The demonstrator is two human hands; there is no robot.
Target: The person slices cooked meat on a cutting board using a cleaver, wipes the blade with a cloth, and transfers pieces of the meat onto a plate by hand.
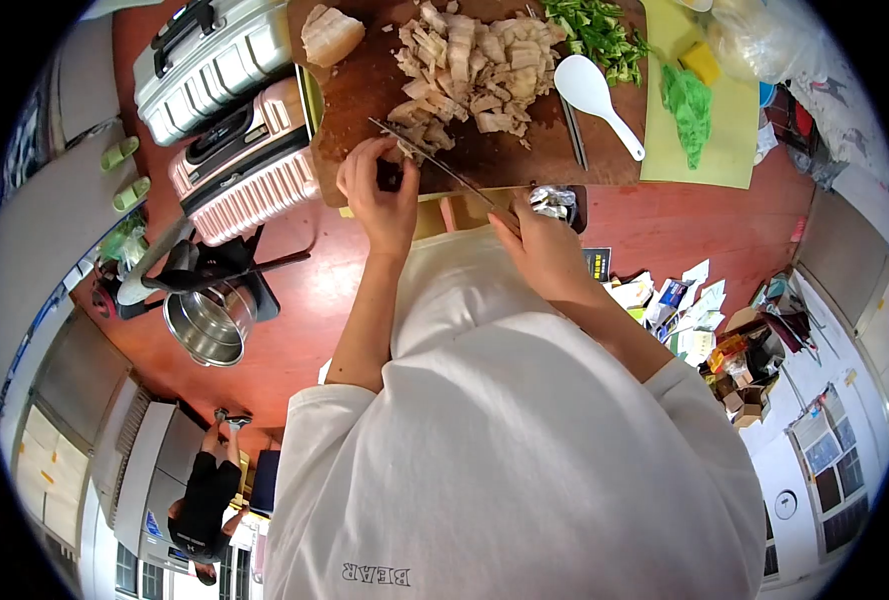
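Note:
My right hand (537,240) is wrapped round the handle of a knife (445,172), whose blade points up and left over the near edge of the brown cutting board (365,110). Beside the blade, my left hand (381,190) has its fingers bent together at the board's edge; what they hold, if anything, is hidden. Sliced meat (475,65) lies heaped beyond the blade, and a larger piece of meat (331,36) is at the upper left. Chopped green vegetable (600,35), a white spoon (600,100) and chopsticks (573,132) are on the right side.
Green plastic (689,108) and a yellow sponge (700,62) lie right of the board. Two suitcases (245,160) stand to the left, near a metal pot (210,325). Papers (675,310) and boxes are at the lower right. Another person (205,500) is far behind, lower left.

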